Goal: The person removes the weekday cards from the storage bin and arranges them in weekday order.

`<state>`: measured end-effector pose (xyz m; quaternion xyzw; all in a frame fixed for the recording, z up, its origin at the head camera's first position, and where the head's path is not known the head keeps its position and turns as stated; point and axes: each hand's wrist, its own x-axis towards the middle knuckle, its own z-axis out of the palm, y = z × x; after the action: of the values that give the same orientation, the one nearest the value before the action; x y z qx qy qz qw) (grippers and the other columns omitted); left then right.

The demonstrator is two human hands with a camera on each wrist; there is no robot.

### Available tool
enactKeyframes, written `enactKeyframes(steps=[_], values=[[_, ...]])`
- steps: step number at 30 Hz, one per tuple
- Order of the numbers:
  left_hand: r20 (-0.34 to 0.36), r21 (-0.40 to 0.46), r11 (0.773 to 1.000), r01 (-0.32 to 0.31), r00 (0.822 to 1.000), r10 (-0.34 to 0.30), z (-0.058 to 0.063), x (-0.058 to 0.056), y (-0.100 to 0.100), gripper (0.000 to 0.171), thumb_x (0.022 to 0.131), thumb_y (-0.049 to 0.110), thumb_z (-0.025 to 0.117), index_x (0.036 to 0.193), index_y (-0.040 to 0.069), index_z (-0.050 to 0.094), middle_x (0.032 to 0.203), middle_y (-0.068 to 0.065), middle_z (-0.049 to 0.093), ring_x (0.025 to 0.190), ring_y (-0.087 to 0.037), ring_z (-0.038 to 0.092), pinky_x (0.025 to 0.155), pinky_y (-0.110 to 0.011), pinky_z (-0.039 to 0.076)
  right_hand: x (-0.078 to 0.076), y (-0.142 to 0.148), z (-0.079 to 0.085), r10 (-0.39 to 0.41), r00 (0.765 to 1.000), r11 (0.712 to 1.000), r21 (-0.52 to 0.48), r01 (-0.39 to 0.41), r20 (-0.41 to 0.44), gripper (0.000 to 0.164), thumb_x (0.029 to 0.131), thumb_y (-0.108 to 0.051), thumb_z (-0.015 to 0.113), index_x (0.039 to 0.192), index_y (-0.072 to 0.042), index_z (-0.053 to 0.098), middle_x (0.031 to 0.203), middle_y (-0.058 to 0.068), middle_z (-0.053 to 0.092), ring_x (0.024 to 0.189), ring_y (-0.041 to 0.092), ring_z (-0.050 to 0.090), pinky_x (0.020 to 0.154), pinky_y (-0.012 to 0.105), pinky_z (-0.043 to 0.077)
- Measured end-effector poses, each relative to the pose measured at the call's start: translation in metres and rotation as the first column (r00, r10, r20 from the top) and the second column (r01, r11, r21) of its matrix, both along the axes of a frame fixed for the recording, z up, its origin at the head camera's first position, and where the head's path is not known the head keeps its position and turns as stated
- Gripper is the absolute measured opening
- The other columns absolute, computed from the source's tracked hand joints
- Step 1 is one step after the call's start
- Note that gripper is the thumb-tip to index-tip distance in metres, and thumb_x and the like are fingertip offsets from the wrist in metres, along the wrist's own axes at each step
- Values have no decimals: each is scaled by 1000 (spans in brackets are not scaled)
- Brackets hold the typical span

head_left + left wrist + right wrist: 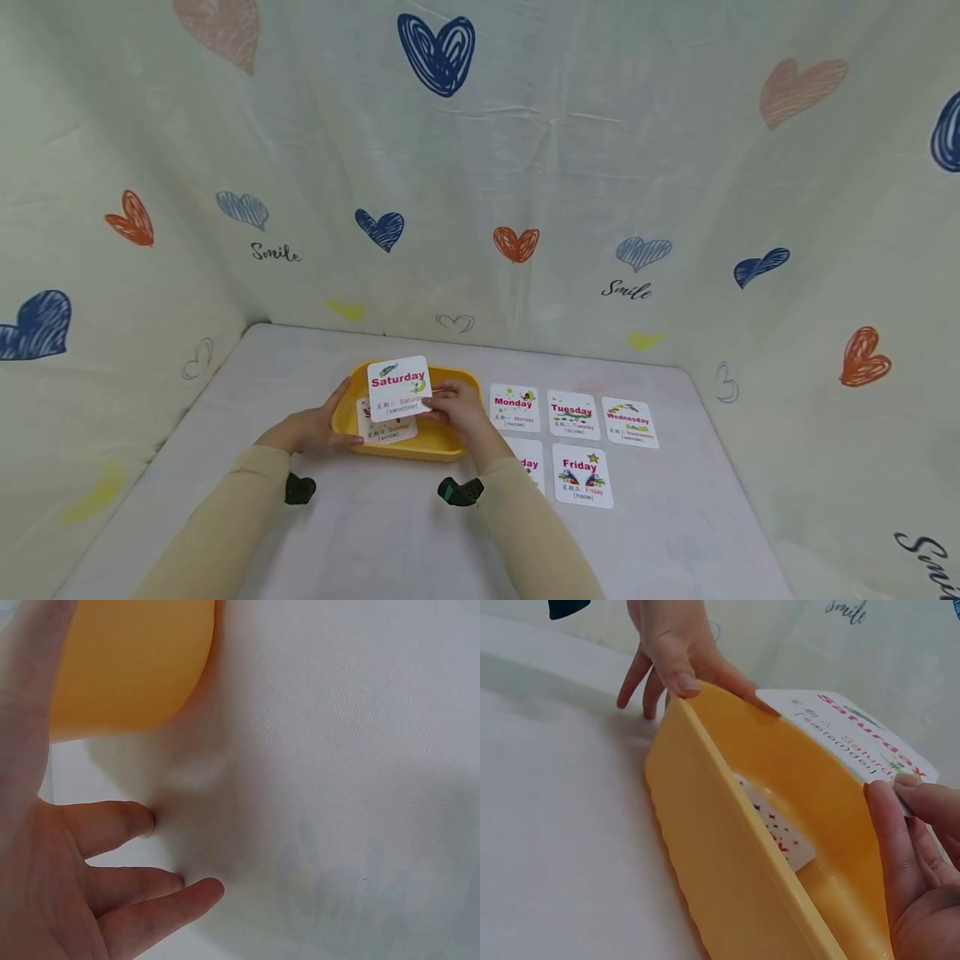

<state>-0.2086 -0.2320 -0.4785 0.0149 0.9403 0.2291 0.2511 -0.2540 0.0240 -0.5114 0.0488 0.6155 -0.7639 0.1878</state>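
Note:
My right hand pinches the Saturday card at its lower right corner, thumb against fingers. That white card is up over the yellow plastic tray, tilted in the right wrist view. Inside the tray lies the Sunday card, partly hidden under the Saturday card in the head view. My left hand holds the tray's left end, its thumb on the near rim and the index finger along the far side. The other left fingers extend below the tray, off it.
Right of the tray, the Monday, Tuesday and Wednesday cards lie in a row on the white table. Below them are the Friday card and another card partly covered by my right arm. A heart-print curtain surrounds the table.

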Motion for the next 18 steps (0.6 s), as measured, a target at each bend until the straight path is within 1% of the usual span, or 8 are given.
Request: enactKeyframes(steps=[1,5,9,13,16,18], values=[[-1,0,1000,1,1000,-1,0,0,0,119,80,56,73,154,8,-7,135,-42,40,107,-52,52,91,-59,46,1,1,0,-19,1000,1000,-21,19,0,29,88,3,68,115,5,57,99,17,65,77,21,69,74,32,57],[-8,6,1000,5,1000,-4,-2,-1,0,121,79,57,73,154,7,-8,138,-40,38,110,-53,50,92,-61,44,6,7,-1,-79,997,996,-43,79,-17,28,87,3,69,113,4,60,98,16,65,82,22,69,75,32,57],[-6,14,1000,9,1000,-9,-4,-1,0,121,79,56,73,154,7,-9,139,-41,37,113,-55,49,94,-62,43,14,14,-1,-112,993,992,-62,110,-33,27,87,6,68,113,5,63,95,14,62,84,21,68,77,33,57],[5,24,1000,-1,1000,1,-6,-2,0,122,79,58,73,154,9,-10,141,-40,35,115,-56,47,95,-63,41,23,22,2,-108,993,993,-51,106,-52,28,86,7,68,114,5,64,96,14,61,85,21,68,78,33,57],[10,30,1000,-7,1000,7,-6,-2,-2,124,77,59,74,154,9,-10,141,-40,35,115,-56,46,95,-63,41,29,27,5,-87,993,996,-33,84,-85,29,86,6,69,114,4,65,100,15,61,84,21,68,78,34,57],[12,34,999,-10,1000,9,-6,-2,-3,124,78,58,74,154,9,-10,141,-40,34,116,-56,46,95,-64,40,33,30,7,-76,991,997,-37,72,-112,30,85,6,70,115,5,65,101,16,60,83,22,67,78,35,57]])
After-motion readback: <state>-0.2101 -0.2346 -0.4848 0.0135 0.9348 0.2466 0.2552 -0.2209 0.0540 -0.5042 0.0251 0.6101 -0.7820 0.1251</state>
